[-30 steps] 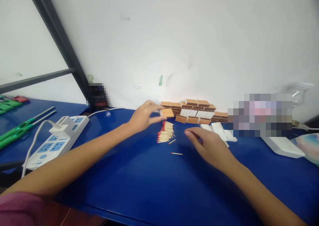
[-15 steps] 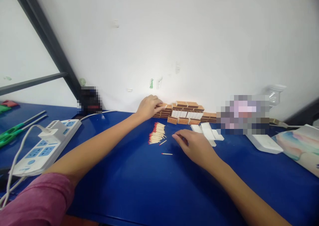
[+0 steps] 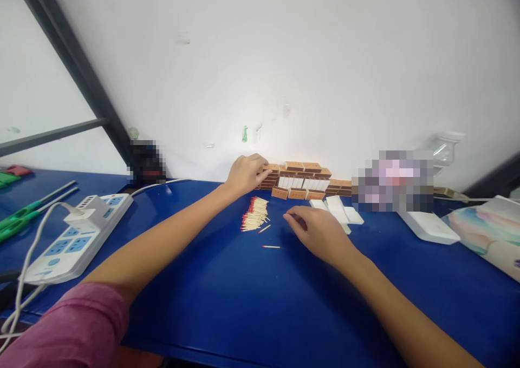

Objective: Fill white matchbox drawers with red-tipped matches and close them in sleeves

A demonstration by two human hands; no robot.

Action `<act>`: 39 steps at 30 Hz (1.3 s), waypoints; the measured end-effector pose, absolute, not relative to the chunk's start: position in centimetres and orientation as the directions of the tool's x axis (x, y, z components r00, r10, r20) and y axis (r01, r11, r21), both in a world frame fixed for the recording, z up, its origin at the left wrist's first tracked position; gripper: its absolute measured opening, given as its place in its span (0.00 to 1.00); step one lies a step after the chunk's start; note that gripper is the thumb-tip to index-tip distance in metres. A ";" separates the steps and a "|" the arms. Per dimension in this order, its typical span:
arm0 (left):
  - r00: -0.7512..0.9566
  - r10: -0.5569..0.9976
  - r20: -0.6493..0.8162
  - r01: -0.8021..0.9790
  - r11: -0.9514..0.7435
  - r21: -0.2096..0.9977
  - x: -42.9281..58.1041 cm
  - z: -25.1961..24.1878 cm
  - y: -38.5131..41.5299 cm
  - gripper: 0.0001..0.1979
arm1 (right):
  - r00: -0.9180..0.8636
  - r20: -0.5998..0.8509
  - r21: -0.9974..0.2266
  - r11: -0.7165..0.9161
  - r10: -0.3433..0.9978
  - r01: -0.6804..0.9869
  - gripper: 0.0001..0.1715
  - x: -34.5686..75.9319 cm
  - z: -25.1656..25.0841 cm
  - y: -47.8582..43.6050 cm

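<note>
My left hand [image 3: 245, 173] reaches to the back of the blue table [image 3: 227, 303], its curled fingers against the left end of a stack of brown matchboxes [image 3: 304, 177] by the wall. Whether those fingers still grip a matchbox is hard to see. My right hand [image 3: 314, 230] lies palm down on the table with its fingers loosely stretched, holding nothing. Just left of it is a pile of red-tipped matches [image 3: 254, 216], and a single match [image 3: 271, 247] lies apart in front.
White inner trays [image 3: 339, 210] lie right of my right hand. A white power strip [image 3: 75, 238] with a cable sits at the left, with green-handled tools [image 3: 24, 211] beyond it. A white box [image 3: 430, 227] and a colourful book [image 3: 487, 235] lie at the right.
My left hand carried a matchbox from above the match pile back to the left end of the stack. My right hand stayed flat near the matches. The camera shifted slightly.
</note>
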State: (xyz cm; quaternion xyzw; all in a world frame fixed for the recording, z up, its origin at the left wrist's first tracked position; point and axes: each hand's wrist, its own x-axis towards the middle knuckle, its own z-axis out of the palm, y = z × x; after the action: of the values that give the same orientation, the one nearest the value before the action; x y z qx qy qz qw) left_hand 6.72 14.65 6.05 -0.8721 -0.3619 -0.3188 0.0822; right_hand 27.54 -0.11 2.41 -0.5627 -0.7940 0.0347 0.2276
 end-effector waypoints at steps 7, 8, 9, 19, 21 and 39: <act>0.609 0.510 0.608 0.603 -0.795 0.063 0.8 4.0 6.7 0.10 | -0.351 0.274 -0.307 0.427 0.895 0.850 0.12 27.3 1.7 -0.1; 0.628 0.489 0.606 0.574 -0.816 0.063 0.0 3.5 5.7 0.10 | -0.365 0.270 -0.303 0.439 0.891 0.846 0.12 27.4 1.9 -0.1; 0.640 0.472 0.607 0.550 -0.832 0.067 -0.8 2.9 4.8 0.09 | -0.363 0.273 -0.291 0.436 0.891 0.852 0.12 27.7 2.1 -0.1; 0.589 0.483 0.648 0.505 -0.846 0.171 -3.9 1.2 3.7 0.07 | 0.036 0.322 -0.003 -0.038 0.946 0.999 0.18 32.8 2.1 1.9; 0.611 0.492 0.620 0.483 -0.852 0.201 -3.5 0.6 3.4 0.07 | 0.027 0.299 0.043 -0.042 0.954 0.998 0.16 32.7 1.1 2.4; 0.702 0.481 0.526 0.374 -0.877 0.303 -2.3 0.8 1.5 0.29 | -0.614 0.286 -0.384 0.675 0.736 0.630 0.08 22.3 2.1 -4.1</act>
State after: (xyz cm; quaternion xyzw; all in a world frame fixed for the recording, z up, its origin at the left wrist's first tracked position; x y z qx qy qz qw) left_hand -2.25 1.49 0.82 -0.9184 -0.2325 -0.3082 -0.0868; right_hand 22.29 -4.09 2.06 -0.3837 -0.8898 0.1236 0.2138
